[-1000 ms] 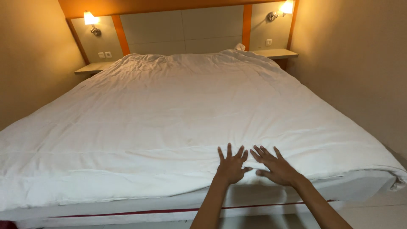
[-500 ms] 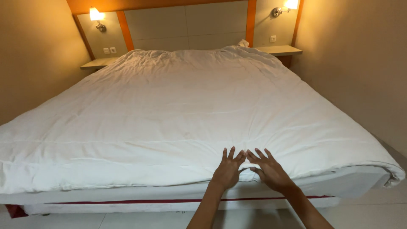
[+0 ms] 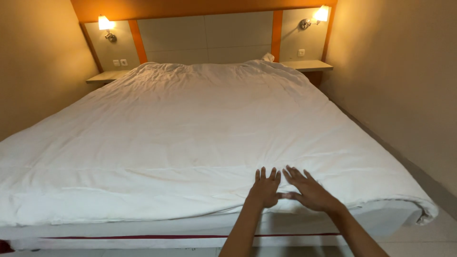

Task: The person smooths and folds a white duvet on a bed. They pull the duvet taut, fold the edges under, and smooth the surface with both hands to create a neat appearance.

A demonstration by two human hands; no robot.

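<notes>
White cotton fills most of my view: a duvet (image 3: 200,138) spread over the whole bed (image 3: 143,227), reaching from the headboard (image 3: 204,28) down to the foot edge nearest me. I have both hands flat on it near that foot edge, a little right of the middle. My left hand (image 3: 264,189) lies palm down with its fingers (image 3: 263,173) spread and straight, gripping nothing. My right hand (image 3: 309,190) sits just beside it, also palm down, fingers fanned out toward the head of the bed, loose and empty; its thumb looks to be touching the left hand's, though at this angle I cannot say for sure. The duvet shows soft creases across the middle and is more rumpled at the far end. Its near right corner (image 3: 419,209) hangs rolled over the mattress edge. A dark red stripe (image 3: 143,236) runs along the bed base below the cloth. Two wall lamps (image 3: 105,24) glow at either side of the headboard, each over a small shelf (image 3: 307,64). Plain beige walls (image 3: 404,71) close in on both sides.
</notes>
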